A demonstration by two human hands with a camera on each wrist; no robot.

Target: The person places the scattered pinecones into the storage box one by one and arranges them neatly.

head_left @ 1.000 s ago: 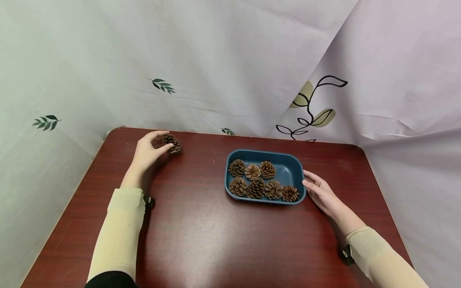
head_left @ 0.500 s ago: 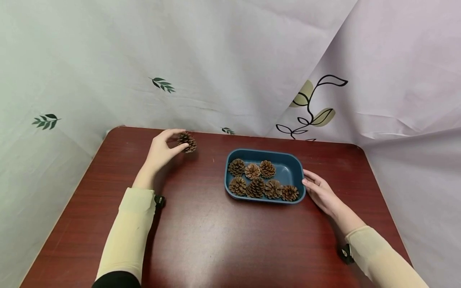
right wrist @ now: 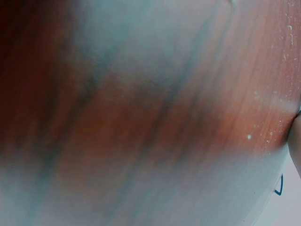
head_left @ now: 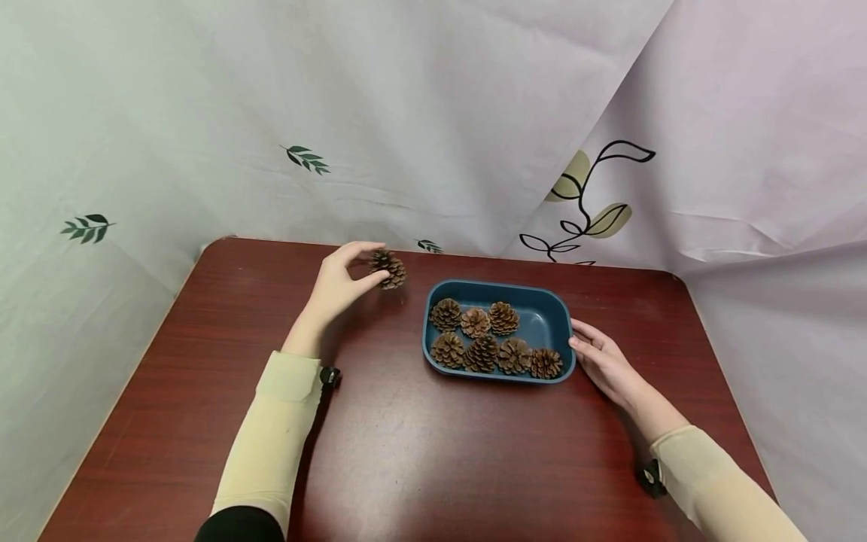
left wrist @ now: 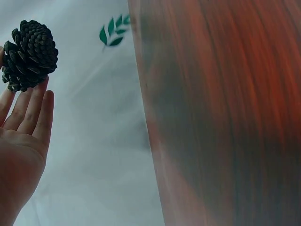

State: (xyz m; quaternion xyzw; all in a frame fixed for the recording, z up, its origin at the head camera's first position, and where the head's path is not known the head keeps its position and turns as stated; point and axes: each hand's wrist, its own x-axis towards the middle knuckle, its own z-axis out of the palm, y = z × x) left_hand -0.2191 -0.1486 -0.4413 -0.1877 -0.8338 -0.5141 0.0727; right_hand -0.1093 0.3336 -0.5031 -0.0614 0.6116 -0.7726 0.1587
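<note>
In the head view, my left hand point(head_left: 341, 282) pinches a brown pine cone point(head_left: 388, 269) between thumb and fingers, over the far part of the table, left of a blue tray point(head_left: 497, 285). The left wrist view shows this pine cone point(left wrist: 30, 56) at the fingertips, dark against the pale cloth. Inside the tray lie several pine cones point(head_left: 481, 354), a row along the near side and more at the back left. At the tray's right end, my right hand point(head_left: 606, 369) touches the rim with thumb and finger, its fingers loosely extended. The right wrist view catches only a sliver of that hand.
A dark red wooden table point(head_left: 420, 452) carries everything. White cloth point(head_left: 406, 120) with leaf prints hangs behind its far edge and down both sides. The tray's back right part shows its bare floor.
My left hand has travelled right along the far side of the table, bringing the pine cone closer to the tray. My right hand and the tray have kept their places.
</note>
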